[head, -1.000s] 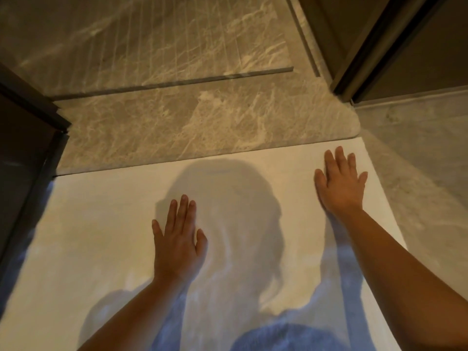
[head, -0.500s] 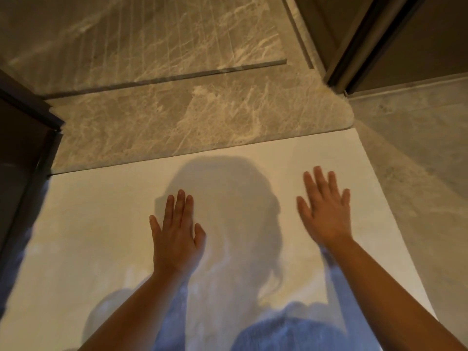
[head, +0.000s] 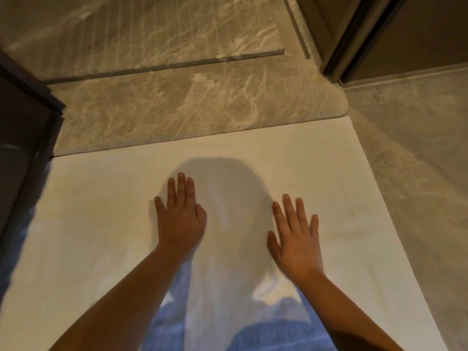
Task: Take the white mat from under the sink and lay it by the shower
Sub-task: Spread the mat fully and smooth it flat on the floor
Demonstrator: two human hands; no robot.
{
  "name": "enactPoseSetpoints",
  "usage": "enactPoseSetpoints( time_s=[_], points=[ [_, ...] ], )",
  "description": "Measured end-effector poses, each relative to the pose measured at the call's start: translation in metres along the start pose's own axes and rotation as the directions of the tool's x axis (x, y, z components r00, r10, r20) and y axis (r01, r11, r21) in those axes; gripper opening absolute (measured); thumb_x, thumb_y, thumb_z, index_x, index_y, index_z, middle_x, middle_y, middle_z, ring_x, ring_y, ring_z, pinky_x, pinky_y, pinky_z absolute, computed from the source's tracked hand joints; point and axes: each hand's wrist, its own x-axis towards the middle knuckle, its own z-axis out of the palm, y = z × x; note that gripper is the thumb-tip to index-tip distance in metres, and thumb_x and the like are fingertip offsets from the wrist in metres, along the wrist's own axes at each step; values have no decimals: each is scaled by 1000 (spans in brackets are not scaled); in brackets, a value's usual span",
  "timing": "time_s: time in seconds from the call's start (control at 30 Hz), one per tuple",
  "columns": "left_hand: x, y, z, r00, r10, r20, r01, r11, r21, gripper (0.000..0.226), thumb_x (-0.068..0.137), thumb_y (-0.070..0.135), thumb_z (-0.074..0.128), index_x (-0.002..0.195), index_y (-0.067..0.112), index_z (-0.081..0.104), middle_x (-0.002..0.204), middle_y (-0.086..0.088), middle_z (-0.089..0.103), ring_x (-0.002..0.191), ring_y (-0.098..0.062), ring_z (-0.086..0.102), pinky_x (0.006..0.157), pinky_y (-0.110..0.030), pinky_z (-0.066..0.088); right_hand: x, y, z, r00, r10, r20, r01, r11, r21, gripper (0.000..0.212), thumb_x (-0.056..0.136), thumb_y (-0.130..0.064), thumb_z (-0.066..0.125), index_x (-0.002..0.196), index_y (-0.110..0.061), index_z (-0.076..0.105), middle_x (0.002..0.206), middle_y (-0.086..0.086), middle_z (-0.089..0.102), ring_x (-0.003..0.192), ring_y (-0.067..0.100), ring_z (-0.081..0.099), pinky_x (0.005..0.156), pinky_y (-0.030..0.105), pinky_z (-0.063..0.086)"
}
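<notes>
**Mat position.** White mat [head: 278,153] lies flat and spread out on the floor, filling the lower part of the view. Far edge runs along the marble sill [head: 197,110], touching it or just beside it. Far R corner sits at the sill's rounded end. L edge runs along the dark frame [head: 27,97]. R edge borders the grey floor [head: 417,153]. Beyond the sill is the grooved marble floor [head: 152,29]. Door frame [head: 354,39] stands upright at upper R.

**L hand** [head: 181,221]. Palm down, flat on the mat near ctr. Fingers straight and close together, thumb out to the R. Holds nothing.

**R hand** [head: 296,239]. Palm down, just R of the L hand and apart from it. Fingers straight and splayed. Holds nothing. Contact w/ mat: cannot tell.

**Other.** Both forearms are bare and enter from the bottom edge. The person's shadow [head: 228,178] falls on the mat btwn and beyond the hands. Shaded areas near the bottom edge read bluish.
</notes>
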Motion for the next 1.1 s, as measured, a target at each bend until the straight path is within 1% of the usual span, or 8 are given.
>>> enactPoseSetpoints(
  time_s=[0.1,0.2,0.4,0.5,0.63,0.9,1.03,1.1],
  points=[
    [-11,16,-4,995,88,-47,-88,996,11,57,77,12,54,131,-3,39,146,-25,29,135,-42,26,102,-65,25,2,2,1,1000,-23,20,23,1000,-13,63,87,-46,11,144,-21,7,154,6,-2,139,29,-12,112,54,6],
    [-41,46,-1,981,168,-98,-170,985,-14,61,60,8,71,118,2,56,137,-22,45,127,-41,40,93,-65,36,1,1,-3,999,-15,30,15,1000,20,55,94,-39,28,144,-18,15,155,10,4,141,32,-4,111,57,8],
    [-110,90,23,937,328,125,-337,940,60,54,77,31,36,124,13,55,135,-6,52,125,-26,46,89,-55,46,-34,-16,2,985,-173,10,173,982,-79,57,73,-23,71,125,-11,52,136,13,49,125,40,43,85,65,42],
    [-118,89,27,943,307,128,-313,949,33,55,81,31,32,130,13,48,140,-8,46,128,-27,42,92,-57,42,-44,3,4,979,-204,22,205,973,-107,53,87,-34,48,136,-17,38,147,8,34,134,36,26,97,62,34],
    [-119,83,26,935,336,113,-336,942,-14,57,82,32,33,135,13,39,146,-9,37,133,-30,34,94,-61,38,-45,49,3,1000,-1,-25,0,999,-35,60,88,-43,25,143,-27,8,150,-4,-8,137,22,-14,111,53,9],
    [-123,83,25,931,360,62,-359,933,-29,57,82,29,32,134,9,40,145,-14,38,132,-34,35,96,-60,37,-91,105,-10,945,326,-29,-326,945,3,55,96,-34,26,144,-18,3,155,6,-5,142,23,-8,113,52,5],
    [-143,93,30,892,449,53,-448,893,-44,57,80,30,35,132,9,45,143,-13,39,131,-32,38,95,-60,38,-131,73,4,970,238,50,-240,971,23,59,89,-48,12,141,-23,-3,151,1,-12,139,21,-13,112,51,2],
    [-159,101,36,859,507,70,-502,861,-84,59,79,33,38,133,11,43,145,-11,36,132,-31,35,95,-61,37,-148,51,12,982,174,75,-175,985,-2,63,88,-52,12,142,-20,14,151,6,8,140,29,4,106,57,19]
  ],
)
